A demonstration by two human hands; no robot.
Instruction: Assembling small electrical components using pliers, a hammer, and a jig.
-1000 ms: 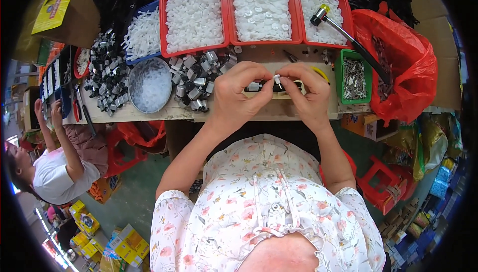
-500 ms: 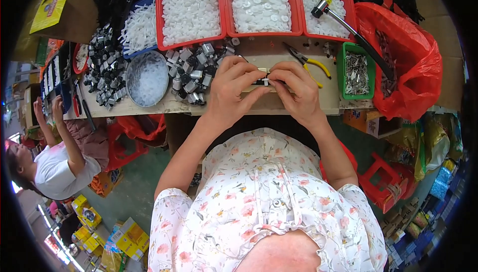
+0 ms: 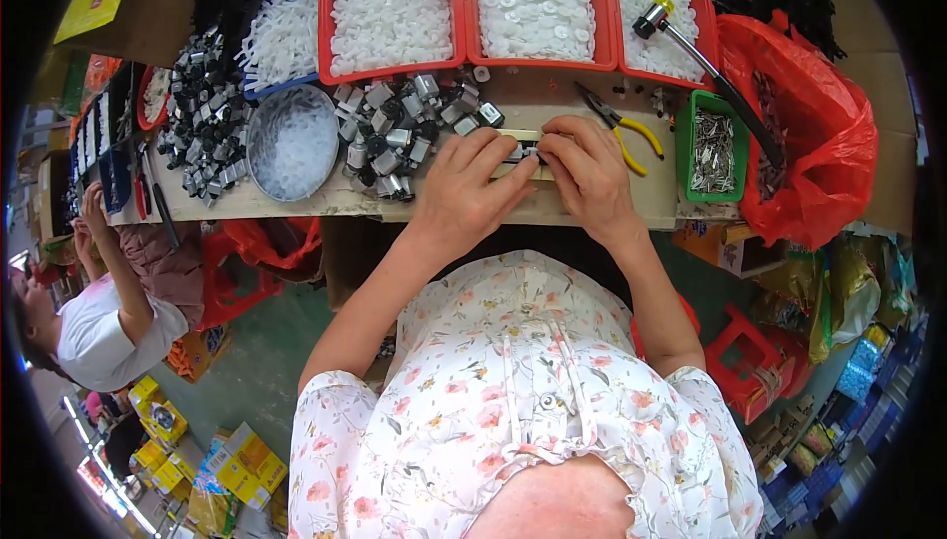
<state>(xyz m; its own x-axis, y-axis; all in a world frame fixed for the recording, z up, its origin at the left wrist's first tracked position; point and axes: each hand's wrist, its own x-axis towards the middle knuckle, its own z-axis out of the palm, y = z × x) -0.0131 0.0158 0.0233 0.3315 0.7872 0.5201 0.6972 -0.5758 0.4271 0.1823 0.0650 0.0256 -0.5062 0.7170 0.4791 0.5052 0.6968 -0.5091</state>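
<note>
In front of me at the table's front edge, both hands meet over a small black-and-silver part [image 3: 521, 151]. My left hand [image 3: 472, 187] is closed, its thumb and index finger pinching the part's left end. From the other side, my right hand [image 3: 590, 182] pinches with thumb and fingers at the right end. A pale brass-coloured bar [image 3: 519, 135] lies just beyond the fingertips. The fingers partly cover the part, so its exact kind does not show. Silver-and-black metal pieces [image 3: 395, 130] are heaped next to my left hand. Pliers with yellow handles [image 3: 631, 140] lie beyond my right hand.
Red trays [image 3: 464, 6] of white plastic pieces line the back. A round metal bowl [image 3: 292, 143] stands left. At right are a green bin [image 3: 712, 149] of metal pins, a hammer [image 3: 720, 80] and a red bag [image 3: 819, 164]. A co-worker [image 3: 118, 317] sits far left.
The view has shifted slightly, moving the trays rightward. My fingers have closed in lower around the part, and a white bit earlier visible between them is now mostly covered. The co-worker's hands have moved.
</note>
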